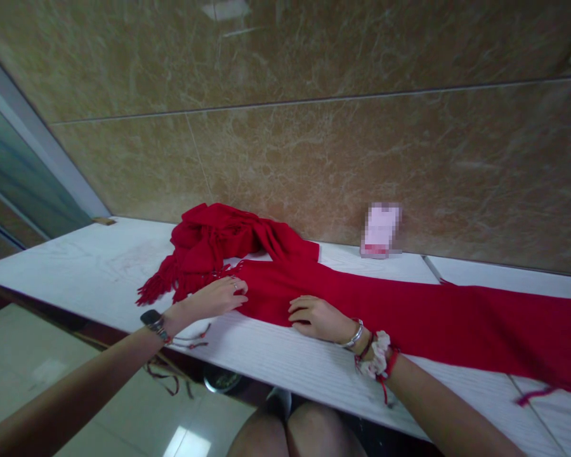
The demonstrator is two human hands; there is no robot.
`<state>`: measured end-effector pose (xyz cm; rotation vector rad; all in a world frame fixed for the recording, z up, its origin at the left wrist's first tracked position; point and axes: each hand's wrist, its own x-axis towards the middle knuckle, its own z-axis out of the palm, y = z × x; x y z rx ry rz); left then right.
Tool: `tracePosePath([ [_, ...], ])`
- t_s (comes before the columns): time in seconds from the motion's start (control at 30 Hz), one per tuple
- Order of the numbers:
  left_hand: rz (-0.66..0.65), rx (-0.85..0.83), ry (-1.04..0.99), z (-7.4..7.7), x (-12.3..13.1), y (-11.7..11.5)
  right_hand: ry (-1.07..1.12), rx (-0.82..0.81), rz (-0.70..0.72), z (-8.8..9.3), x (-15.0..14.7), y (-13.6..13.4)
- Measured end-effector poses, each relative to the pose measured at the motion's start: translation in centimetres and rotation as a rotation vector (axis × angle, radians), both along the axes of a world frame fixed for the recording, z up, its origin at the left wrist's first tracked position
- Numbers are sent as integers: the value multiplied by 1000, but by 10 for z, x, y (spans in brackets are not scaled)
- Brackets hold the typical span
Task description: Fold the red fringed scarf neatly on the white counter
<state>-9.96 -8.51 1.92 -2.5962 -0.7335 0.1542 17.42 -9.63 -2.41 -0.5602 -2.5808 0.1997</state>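
A long red scarf [400, 311] is spread along the white table, its narrow fringed end lying to the left. At that end is my left hand [226, 296], with its fingers curled and pinched at the scarf's edge. Under the bent fingers, the exact grip is partly hidden. My right hand [321, 318] rests on the near edge of the same scarf, fingers loosely bent and slightly apart, with no fold of cloth visible in them. Just behind the left hand, a crumpled red scarf [219, 238] with tassels lies in a heap.
A pink, blurred-out object [381, 230] leans against the brown marble wall [314, 158]. The white table [99, 266] runs along the wall, with seams at the right. Loose dark red threads [535, 395] lie near its front edge. My knees [290, 431] are below it.
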Motion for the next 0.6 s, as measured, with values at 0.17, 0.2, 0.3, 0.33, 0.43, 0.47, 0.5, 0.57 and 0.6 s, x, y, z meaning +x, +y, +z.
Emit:
tracePosePath([
  [0.17, -29, 97, -21, -10, 1, 4, 35, -2, -22, -1, -3, -1],
  [0.2, -24, 98, -24, -10, 1, 4, 38, -12, -22, 0, -3, -2],
  [0.3, -6, 93, -21, -6, 0, 2, 28, -38, -18, 1, -1, -2],
  [0.33, 3, 93, -7, -4, 0, 2, 24, -45, -16, 1, 0, -2],
  [0.43, 26, 87, 56, -1, -1, -1, 16, -56, -11, 3, 1, -3],
  [0.47, 22, 79, 70, 0, -1, -2, 16, -55, -13, 3, 1, -4],
  [0.5, 15, 70, 74, 1, -2, -2, 17, -50, -16, 2, 1, -4],
  [0.57, -5, 57, 62, 1, -3, -3, 22, -36, -23, 2, 0, -4],
  [0.6, -18, 54, 61, 1, -4, -3, 26, -28, -28, 1, 0, -3],
])
